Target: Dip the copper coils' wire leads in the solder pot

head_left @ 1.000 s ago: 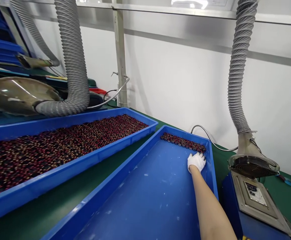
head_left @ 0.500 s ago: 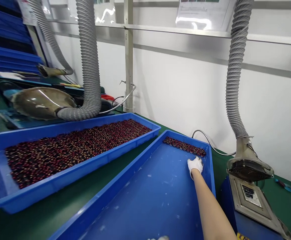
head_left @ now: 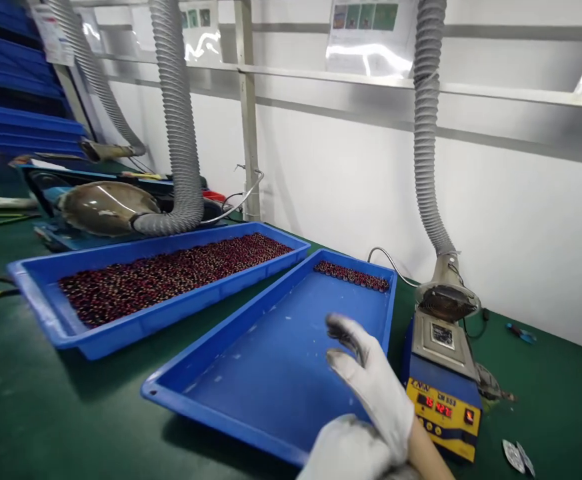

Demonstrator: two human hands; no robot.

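Observation:
My right hand (head_left: 378, 380), in a white glove with darkened fingertips, is raised above the near part of a blue tray (head_left: 271, 360). A gap shows between its thumb and fingers, with nothing in it. My left hand (head_left: 345, 450), also white-gloved, overlaps the right wrist at the bottom edge. Its fingers are hidden, so whether it grips the glove cuff cannot be made out. At the far end of this tray lies a narrow band of small round dark-red parts (head_left: 353, 275).
A second blue tray (head_left: 135, 337) on the left holds a wide layer of similar small parts (head_left: 171, 277). At right stands a yellow-fronted heated unit (head_left: 443, 417) under a fume hose (head_left: 425, 133). Cutters (head_left: 521, 333) lie behind it. Another hose hood (head_left: 105, 207) rests at far left.
My right hand has come back from the small parts at the tray's far end to the near side. My left hand has risen into view beside it. The view has shifted.

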